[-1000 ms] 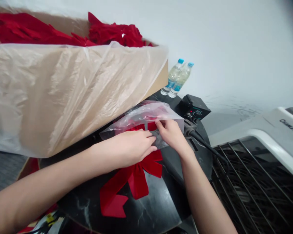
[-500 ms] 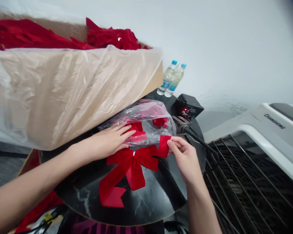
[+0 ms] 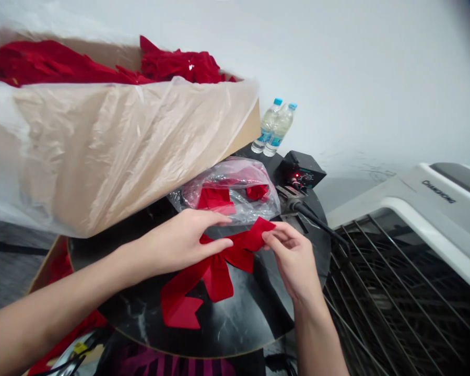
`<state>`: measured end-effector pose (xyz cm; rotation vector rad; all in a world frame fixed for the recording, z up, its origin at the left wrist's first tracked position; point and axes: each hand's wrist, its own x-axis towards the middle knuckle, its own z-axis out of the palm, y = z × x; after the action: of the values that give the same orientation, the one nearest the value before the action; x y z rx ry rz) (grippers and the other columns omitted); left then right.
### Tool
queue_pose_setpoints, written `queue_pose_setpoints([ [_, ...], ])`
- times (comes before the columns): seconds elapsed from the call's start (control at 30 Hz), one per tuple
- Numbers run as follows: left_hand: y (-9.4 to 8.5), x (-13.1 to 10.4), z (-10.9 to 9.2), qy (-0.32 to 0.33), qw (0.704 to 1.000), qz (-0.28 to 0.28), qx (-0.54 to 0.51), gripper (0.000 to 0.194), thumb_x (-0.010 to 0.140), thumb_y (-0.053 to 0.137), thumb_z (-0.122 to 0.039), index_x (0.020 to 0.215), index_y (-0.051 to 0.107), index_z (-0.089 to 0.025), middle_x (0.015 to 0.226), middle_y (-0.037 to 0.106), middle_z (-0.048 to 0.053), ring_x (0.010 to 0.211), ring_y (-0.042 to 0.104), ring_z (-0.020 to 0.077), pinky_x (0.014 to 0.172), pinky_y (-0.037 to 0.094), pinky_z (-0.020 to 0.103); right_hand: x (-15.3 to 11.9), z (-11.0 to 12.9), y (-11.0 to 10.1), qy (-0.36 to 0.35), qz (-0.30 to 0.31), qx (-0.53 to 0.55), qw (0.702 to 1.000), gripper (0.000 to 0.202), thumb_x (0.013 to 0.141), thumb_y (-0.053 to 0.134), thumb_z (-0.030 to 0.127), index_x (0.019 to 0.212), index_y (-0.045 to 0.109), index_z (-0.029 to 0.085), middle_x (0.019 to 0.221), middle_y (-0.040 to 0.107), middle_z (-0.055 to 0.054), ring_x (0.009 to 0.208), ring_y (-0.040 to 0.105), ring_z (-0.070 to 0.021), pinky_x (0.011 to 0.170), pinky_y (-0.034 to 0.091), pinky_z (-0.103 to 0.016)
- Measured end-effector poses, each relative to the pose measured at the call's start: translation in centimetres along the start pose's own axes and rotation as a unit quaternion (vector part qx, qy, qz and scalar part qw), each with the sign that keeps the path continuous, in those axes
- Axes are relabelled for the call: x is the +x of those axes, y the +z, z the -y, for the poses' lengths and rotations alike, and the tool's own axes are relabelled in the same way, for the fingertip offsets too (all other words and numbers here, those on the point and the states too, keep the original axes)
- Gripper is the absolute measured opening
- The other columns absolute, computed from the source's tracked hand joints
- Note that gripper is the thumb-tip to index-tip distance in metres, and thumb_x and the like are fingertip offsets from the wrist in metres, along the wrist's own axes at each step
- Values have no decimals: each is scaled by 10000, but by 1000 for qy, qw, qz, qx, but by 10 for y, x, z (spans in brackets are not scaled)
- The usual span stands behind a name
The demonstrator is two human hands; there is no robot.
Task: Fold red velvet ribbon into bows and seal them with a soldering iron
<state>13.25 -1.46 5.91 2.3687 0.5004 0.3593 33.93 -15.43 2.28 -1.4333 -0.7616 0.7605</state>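
Note:
A red velvet bow (image 3: pixel 218 279) lies on the round black table, its tails pointing toward me and one tail folded over at its notched end. My left hand (image 3: pixel 191 235) is over the bow's upper left part, thumb and fingers spread apart, hiding its centre. Between the thumb and fingertips of my right hand (image 3: pixel 290 248) is a red ribbon piece (image 3: pixel 259 232), raised at the bow's right side. Whether that piece is joined to the bow I cannot tell. Just behind my hands rests a clear plastic bag (image 3: pixel 238 177) with red ribbon pieces inside.
A plastic-lined cardboard box (image 3: pixel 121 151) full of red bows stands at the back left. Two water bottles (image 3: pixel 276 130), a black control box (image 3: pixel 303 169) with a red light and a black cable (image 3: pixel 313 216) sit behind. A heater (image 3: pixel 399 271) stands at the right.
My left hand has left the plastic bag and come down over the bow, its thumb spread away from the fingers. My right hand has shifted the ribbon piece slightly left, tilting it.

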Motion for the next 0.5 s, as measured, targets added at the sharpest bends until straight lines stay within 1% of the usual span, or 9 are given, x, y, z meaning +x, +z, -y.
queue_pose_setpoints([
  [0.03,3,-1,-7,-26,995,2,-95,531,903,733,-470,1366,643,-225,1315,734,85,1199,709,233,1062,563,369,-6,2,4,4,11,16,1000,247,771,849,337,942,740,198,820,769,-17,676,669,-126,648,539,-236],
  [0.1,11,2,-14,-64,961,22,-268,564,817,831,-431,1306,651,-217,1193,780,77,1073,762,222,933,628,327,-15,4,14,8,39,52,998,224,788,849,328,936,732,207,828,769,-10,687,695,-126,681,571,-241],
  [0.17,16,8,-11,-88,926,27,-365,387,815,838,-383,1106,710,-161,1001,810,81,902,796,214,806,653,291,-20,7,20,5,64,72,995,209,801,849,316,927,726,204,838,771,-14,715,720,-128,718,595,-241],
  [0.23,16,13,-6,-110,912,19,-395,289,844,812,-383,956,715,-134,837,797,70,743,792,202,682,657,269,-22,9,21,2,81,57,995,219,820,841,331,942,721,193,815,764,-19,702,722,-126,693,603,-231],
  [0.27,15,14,-3,-119,911,24,-395,293,861,795,-398,953,709,-134,763,779,56,660,778,193,607,647,252,-22,9,20,7,90,41,995,236,838,826,352,969,716,190,768,751,-15,645,706,-120,626,590,-217],
  [0.33,11,14,0,-133,909,54,-390,332,900,749,-437,1050,687,-148,614,722,9,482,715,172,447,588,214,-22,10,17,25,101,12,994,281,875,788,402,1035,696,190,634,699,16,475,624,-100,443,495,-180],
  [0.4,7,12,2,-141,904,90,-395,362,938,702,-451,1143,665,-155,508,662,-24,367,647,159,358,519,181,-22,9,16,32,101,0,994,301,897,761,424,1066,674,191,557,661,34,371,548,-90,345,390,-162],
  [0.43,7,11,4,-141,896,101,-409,374,943,701,-441,1183,661,-156,521,673,-17,379,658,165,359,522,180,-22,9,16,22,94,4,995,291,899,759,416,1059,668,191,571,676,26,373,558,-96,340,390,-164],
  [0.5,10,10,8,-126,876,100,-454,416,908,759,-384,1251,671,-164,712,766,42,576,766,206,447,600,211,-20,6,19,-21,79,20,996,231,908,749,378,1022,670,193,668,731,-9,456,634,-117,394,470,-186],
])
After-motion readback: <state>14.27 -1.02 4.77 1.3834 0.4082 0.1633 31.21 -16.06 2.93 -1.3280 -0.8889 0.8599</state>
